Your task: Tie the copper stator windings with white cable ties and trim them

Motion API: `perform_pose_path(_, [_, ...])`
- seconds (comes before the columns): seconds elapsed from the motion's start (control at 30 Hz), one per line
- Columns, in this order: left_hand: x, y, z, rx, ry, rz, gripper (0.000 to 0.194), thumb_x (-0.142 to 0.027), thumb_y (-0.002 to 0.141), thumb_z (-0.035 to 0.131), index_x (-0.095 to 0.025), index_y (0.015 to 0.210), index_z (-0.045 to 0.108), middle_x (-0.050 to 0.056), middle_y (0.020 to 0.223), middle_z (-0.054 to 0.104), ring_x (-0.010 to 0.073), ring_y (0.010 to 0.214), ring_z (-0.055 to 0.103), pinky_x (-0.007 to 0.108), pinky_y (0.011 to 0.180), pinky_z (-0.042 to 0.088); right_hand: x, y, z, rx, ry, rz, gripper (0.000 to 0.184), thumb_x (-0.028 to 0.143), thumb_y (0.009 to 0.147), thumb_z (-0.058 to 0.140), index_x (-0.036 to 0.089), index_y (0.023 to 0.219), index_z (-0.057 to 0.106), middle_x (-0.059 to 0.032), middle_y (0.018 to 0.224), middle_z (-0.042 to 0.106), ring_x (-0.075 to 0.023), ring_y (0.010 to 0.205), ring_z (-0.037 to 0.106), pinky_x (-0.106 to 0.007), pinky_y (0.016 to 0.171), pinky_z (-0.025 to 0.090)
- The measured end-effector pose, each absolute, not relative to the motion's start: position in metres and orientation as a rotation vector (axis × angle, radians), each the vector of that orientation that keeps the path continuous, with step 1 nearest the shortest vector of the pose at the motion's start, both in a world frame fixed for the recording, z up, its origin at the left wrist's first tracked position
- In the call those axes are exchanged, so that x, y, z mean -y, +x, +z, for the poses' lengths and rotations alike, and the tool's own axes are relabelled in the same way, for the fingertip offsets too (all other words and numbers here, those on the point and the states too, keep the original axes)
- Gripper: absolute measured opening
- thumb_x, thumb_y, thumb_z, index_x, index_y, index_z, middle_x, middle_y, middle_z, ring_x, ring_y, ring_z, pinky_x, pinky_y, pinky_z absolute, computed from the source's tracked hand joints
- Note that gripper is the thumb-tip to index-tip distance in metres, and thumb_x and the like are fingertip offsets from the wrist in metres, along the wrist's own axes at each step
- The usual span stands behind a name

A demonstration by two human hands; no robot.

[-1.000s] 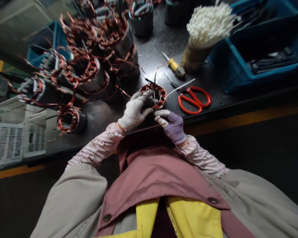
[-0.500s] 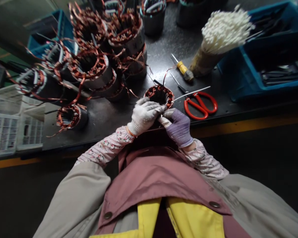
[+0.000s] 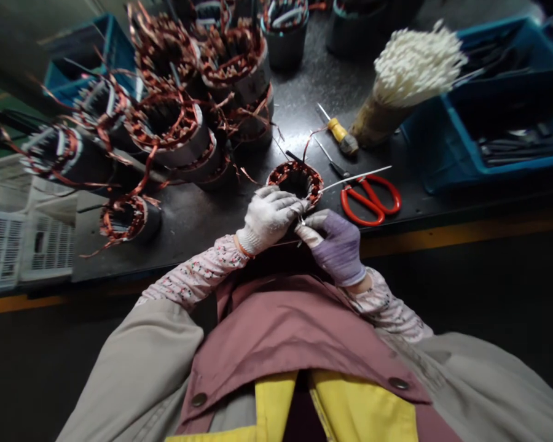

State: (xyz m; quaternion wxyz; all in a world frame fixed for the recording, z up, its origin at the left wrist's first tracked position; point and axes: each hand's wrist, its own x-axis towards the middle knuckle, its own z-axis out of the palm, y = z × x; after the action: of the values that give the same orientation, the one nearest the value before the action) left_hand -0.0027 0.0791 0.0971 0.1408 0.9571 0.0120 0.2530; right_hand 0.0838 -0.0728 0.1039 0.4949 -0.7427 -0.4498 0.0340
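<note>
the left hand, in a white cotton glove, is clenched around the near rim of a small copper-wound motor stator, which is right in front of the person at the edge of the dark work table (whether it rests on the table or is lifted off it, i cannot tell). the right hand, in a purple glove with pale fingertips, is close beside the left, its thumb and first finger pinched on something thin at the stator's near edge, too small to make out. a thin white strip sticks out from the stator's right side, passing just above a pair of red-handled scissors. beyond them lie a yellow-handled screwdriver and a tan holder packed with white-tipped sticks. a blue crate of dark tools sits on the right, while a cluster of larger wound stators stands to the left, with another blue crate and a white plastic crate past them. floral sleeves cover both forearms.
</note>
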Motion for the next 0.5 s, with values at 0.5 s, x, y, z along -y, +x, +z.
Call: perform_pose_path(0.5, [-0.082, -0.004, 0.097, -0.02, 2.732, 0.744, 0.033, -0.03, 0.1, 0.042, -0.022, 0.097, 0.073, 0.005, 0.095, 0.078, 0.0174, 0.098, 0.071, 0.041, 0.094, 0.048, 0.068, 0.09, 0.09, 1.096, -1.777, 0.084, 0.018, 0.033, 0.086, 0.065, 0.022, 0.072, 0.066, -0.0023, 0.071, 0.067, -0.0166, 0.067, 0.063, -0.03, 0.066, 0.051])
